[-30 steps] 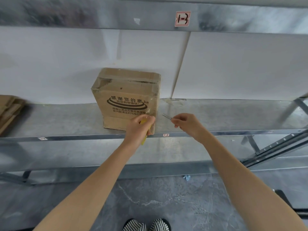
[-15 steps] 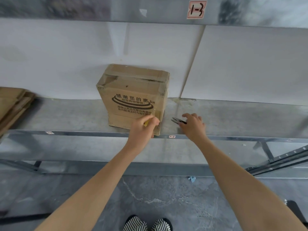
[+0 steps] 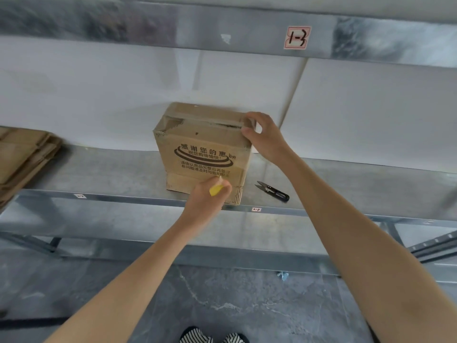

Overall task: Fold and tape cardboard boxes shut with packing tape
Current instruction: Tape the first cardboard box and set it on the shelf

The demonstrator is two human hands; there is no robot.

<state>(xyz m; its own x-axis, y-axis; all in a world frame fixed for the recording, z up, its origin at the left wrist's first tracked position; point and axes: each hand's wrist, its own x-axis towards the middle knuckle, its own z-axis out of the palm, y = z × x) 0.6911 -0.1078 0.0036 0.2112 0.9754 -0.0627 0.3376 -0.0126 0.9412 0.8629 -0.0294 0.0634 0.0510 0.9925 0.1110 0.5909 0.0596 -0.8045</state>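
A brown cardboard box (image 3: pixel 197 144) with black printed characters stands on the metal shelf (image 3: pixel 99 174), its top flaps folded down with a gap between them. My right hand (image 3: pixel 262 134) grips the box's top right corner, thumb on the front face. My left hand (image 3: pixel 207 196) is curled round a small yellow object (image 3: pixel 216 189) in front of the box's lower front edge; most of that object is hidden in the fist. A pair of black thread snips (image 3: pixel 272 190) lies on the shelf just right of the box.
A stack of flattened cardboard (image 3: pixel 22 157) lies at the shelf's left end. A white panel backs the shelf, and an upper shelf beam with a label (image 3: pixel 296 37) runs overhead. Grey floor and my striped shoes (image 3: pixel 212 336) are below.
My right hand has set the snips down on the shelf and risen to grip the box's top right corner. My left hand has stayed near the lower front of the box.
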